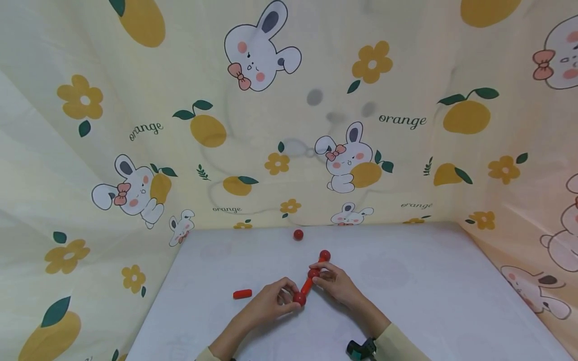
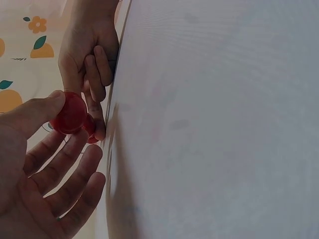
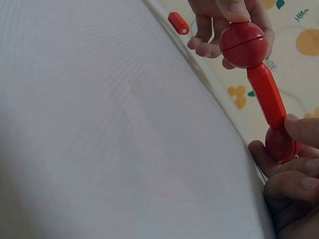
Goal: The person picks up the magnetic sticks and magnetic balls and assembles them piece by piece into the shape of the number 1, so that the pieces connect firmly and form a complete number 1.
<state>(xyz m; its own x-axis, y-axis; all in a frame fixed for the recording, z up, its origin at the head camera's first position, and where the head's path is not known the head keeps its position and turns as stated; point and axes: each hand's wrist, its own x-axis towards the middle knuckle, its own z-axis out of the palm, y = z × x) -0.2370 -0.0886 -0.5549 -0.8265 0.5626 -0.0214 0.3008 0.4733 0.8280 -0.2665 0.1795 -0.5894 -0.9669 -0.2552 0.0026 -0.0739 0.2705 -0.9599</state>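
A chain of red balls and orange-red rods slants across the table's middle. Its near end is a red ball [image 1: 299,299], pinched between thumb and fingers of my left hand [image 1: 272,301]. From there a faceted rod [image 3: 267,94] leads to the middle red ball [image 3: 280,144], which my right hand [image 1: 337,287] holds between thumb and fingers. Beyond it, a short stretch of rod joins the far red ball [image 1: 325,255]. In the left wrist view my left hand [image 2: 50,169] covers part of the chain, and the near ball [image 2: 70,113] hides most of the rest.
One loose orange-red rod [image 1: 242,294] lies left of my left hand. A single red ball [image 1: 298,234] rests near the table's back edge. The white table [image 1: 429,291] meets a printed curtain [image 1: 289,190] at the back and sides. A dark device [image 1: 361,349] is at my right wrist.
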